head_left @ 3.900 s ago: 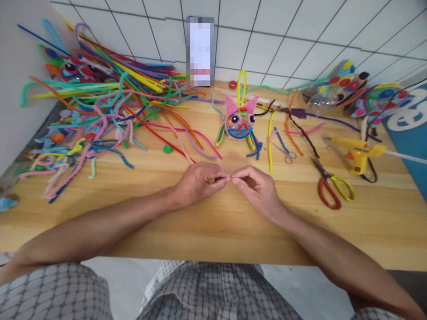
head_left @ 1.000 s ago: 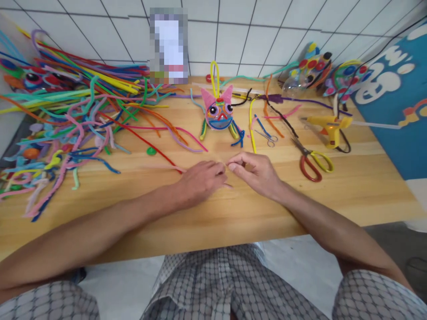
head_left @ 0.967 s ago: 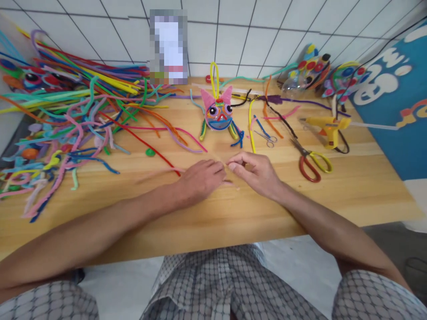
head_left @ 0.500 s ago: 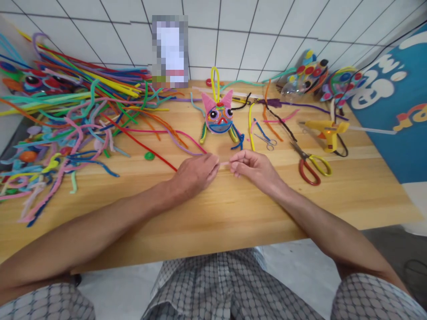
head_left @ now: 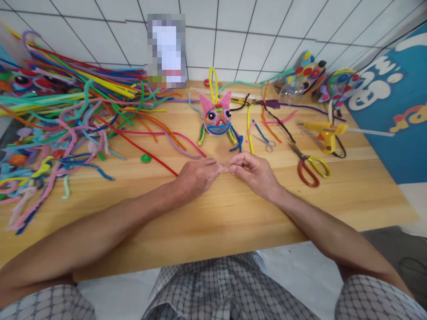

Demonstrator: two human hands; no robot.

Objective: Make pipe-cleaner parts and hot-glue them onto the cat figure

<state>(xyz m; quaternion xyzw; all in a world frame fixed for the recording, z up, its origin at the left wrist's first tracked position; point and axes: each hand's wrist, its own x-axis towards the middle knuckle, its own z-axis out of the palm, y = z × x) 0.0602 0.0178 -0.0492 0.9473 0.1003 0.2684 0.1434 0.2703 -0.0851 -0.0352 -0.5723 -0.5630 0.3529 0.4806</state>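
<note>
My left hand and my right hand meet fingertip to fingertip over the middle of the wooden table. Both are closed in a pinch on a short pale pink pipe cleaner piece, which shows only as a small bit between the fingertips. Just beyond the hands stands a pipe cleaner cat figure with pink ears, googly eyes and a yellow loop on top.
A big heap of coloured pipe cleaners fills the left side. Red-and-yellow scissors, small scissors and a yellow glue gun lie to the right. More craft figures stand at the back right.
My hands have stayed together at the table's middle, working the pink piece; the gap between the fingertips has closed. The camera view has shifted slightly.
</note>
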